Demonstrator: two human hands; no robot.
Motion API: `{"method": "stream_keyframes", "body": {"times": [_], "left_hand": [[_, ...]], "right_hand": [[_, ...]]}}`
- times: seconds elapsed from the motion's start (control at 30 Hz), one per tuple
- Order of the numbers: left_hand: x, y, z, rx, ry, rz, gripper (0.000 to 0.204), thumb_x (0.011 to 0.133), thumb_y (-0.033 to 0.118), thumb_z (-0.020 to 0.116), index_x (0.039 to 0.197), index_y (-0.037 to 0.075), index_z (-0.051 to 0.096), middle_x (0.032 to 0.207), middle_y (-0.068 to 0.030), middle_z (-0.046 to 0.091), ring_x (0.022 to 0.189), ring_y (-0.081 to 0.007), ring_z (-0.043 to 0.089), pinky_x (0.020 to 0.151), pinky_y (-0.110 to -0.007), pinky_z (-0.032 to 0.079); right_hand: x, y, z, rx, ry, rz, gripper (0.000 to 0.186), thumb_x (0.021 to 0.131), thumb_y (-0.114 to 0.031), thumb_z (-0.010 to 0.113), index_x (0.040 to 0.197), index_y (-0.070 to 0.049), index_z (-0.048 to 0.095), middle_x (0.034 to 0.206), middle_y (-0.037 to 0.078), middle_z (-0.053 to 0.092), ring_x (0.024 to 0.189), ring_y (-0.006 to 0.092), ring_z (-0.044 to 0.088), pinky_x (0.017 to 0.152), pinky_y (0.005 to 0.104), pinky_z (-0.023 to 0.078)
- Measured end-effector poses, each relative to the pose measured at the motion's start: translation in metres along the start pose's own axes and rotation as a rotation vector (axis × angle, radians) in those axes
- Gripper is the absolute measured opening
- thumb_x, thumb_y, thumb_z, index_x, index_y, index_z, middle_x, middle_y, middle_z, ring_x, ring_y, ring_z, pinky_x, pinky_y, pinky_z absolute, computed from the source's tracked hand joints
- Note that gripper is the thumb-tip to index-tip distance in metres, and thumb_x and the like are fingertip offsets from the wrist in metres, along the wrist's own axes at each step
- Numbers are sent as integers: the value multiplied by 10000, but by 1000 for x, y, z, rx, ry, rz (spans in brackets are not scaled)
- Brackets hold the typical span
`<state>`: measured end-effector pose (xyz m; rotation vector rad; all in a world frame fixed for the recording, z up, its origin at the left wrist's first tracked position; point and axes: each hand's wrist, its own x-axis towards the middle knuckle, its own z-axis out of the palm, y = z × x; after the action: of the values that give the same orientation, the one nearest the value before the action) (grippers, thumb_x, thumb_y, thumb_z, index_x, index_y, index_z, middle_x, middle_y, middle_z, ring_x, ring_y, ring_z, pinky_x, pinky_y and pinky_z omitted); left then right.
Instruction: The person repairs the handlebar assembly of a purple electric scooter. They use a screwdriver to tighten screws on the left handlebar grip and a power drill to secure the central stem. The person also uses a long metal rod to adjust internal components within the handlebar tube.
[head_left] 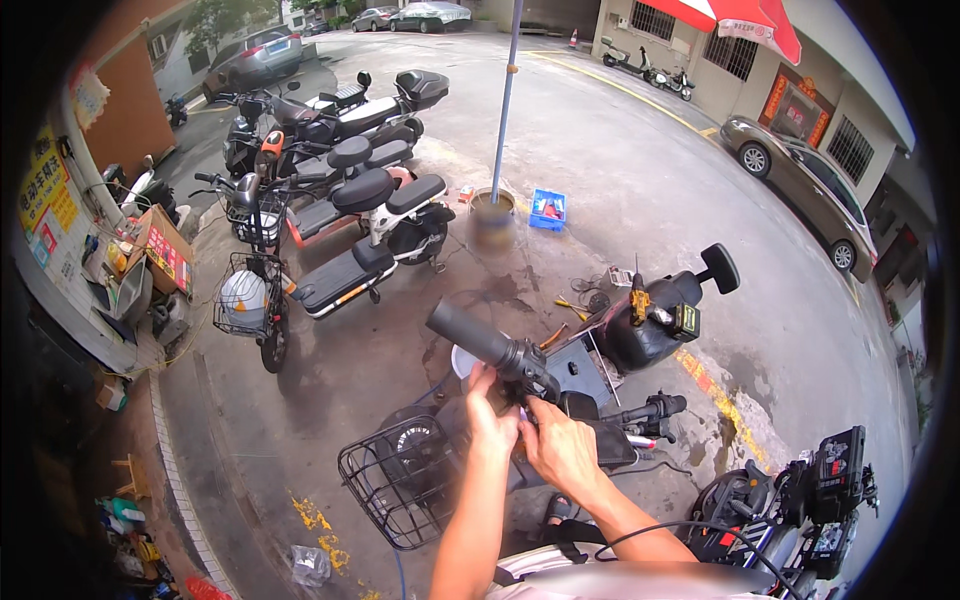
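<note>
My left hand (pixel 492 420) is curled under the near handlebar grip (pixel 465 330), gripping the handlebar at its black control housing (pixel 525 365). Close to its right, my right hand (pixel 560 445) has its fingers closed on the underside of that housing; what exactly they pinch is hidden. The scooter's wire front basket (pixel 390 485) sits below left, and the other handlebar end (pixel 660 410) points right. A yellow-and-black drill (pixel 640 302) rests on the black seat (pixel 640 345) beyond.
Parked scooters (pixel 345 275) line the left beside cardboard boxes (pixel 160 250). A pole (pixel 505 110) stands in a bucket by a blue crate (pixel 547 220). Pliers (pixel 568 305) lie on the ground. More two-wheelers (pixel 835 465) stand close right; a brown car (pixel 800 185) is farther off.
</note>
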<state>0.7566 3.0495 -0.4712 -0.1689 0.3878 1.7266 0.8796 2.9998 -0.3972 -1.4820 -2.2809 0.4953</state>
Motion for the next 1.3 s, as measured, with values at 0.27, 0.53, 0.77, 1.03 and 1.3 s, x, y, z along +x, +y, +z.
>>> {"method": "stream_keyframes", "body": {"times": [0.27, 0.53, 0.77, 1.03, 1.3], "left_hand": [[-6, 4, -13, 136, 157, 100, 354, 930, 109, 615, 1283, 84, 614, 1157, -86, 658, 1095, -256, 634, 955, -451, 526], [-27, -4, 5, 340, 285, 287, 589, 1083, 544, 408, 1477, 109, 464, 1389, -95, 567, 1283, -249, 549, 1100, -414, 435], [-47, -12, 5, 472, 333, 356, 672, 1057, 642, 358, 1387, 84, 536, 1286, -74, 605, 1229, -232, 570, 1059, -399, 474], [-47, -16, -23, 614, 147, 537, 424, 1076, 429, 528, 1247, 41, 542, 1221, -80, 596, 1098, -196, 594, 972, -365, 490], [-45, -16, -34, 931, 111, 726, 478, 1022, 480, 610, 1240, 63, 523, 1158, -55, 571, 1090, -177, 551, 984, -353, 460]], "right_hand": [[5, -1, 7, 67, -41, 17, 400, 942, -252, 667, 1272, -30, 636, 1099, 226, 713, 857, 426, 713, 737, 495, 575], [4, 12, -5, 114, -61, -107, 444, 940, -341, 681, 1249, -23, 662, 1012, 224, 731, 837, 412, 722, 721, 485, 579], [17, 10, -6, 172, -88, -63, 497, 893, -392, 716, 1173, 18, 693, 912, 228, 742, 785, 410, 729, 713, 458, 588], [9, 18, -4, 385, -149, 12, 451, 839, -297, 759, 1163, 6, 676, 851, 219, 732, 786, 366, 746, 707, 418, 578], [6, 28, 1, 483, -174, 0, 504, 835, -294, 761, 1237, -24, 623, 882, 202, 735, 787, 356, 747, 713, 422, 577]]}}
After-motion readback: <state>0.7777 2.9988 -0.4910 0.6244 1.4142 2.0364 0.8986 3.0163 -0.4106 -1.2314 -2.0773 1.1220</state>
